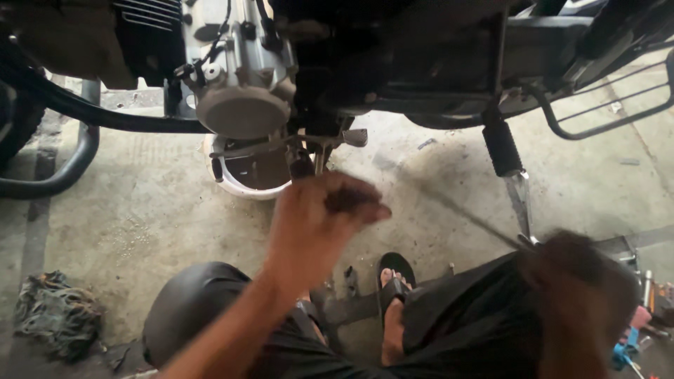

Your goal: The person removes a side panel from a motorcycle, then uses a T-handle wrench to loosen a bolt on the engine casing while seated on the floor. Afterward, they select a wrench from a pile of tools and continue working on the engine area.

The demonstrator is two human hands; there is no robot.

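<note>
1. While the left hand (319, 224) hangs over the concrete floor (154, 210) just below the motorcycle engine (239, 70), its fingers curl inward around something small and dark; blur hides what that is
2. Blurred too, the right hand (576, 295) sits at the near right over the person's dark-clothed knee, fingers clenched on the end of a thin metal rod (463, 214)
3. That rod runs slantwise up and left from the right hand across the floor toward the left hand; its far end fades into blur, so whether it touches the left hand cannot be told
4. A white drain pan (249, 179) holding dark oil stands on the floor right under the engine's round side cover (242, 112), just beyond the left hand
5. A black footrest (502, 147) hangs from the frame to the right of the pan, with a stand leg below it
6. A black exhaust pipe (63, 147) bends along the far left edge of the floor
7. A dirty rag (53, 312) lies bunched at the near left corner
8. The person's sandalled foot (394, 281) rests on the floor between the knees
9. Small tools (642, 309) lie at the near right edge, beside the right hand
</note>
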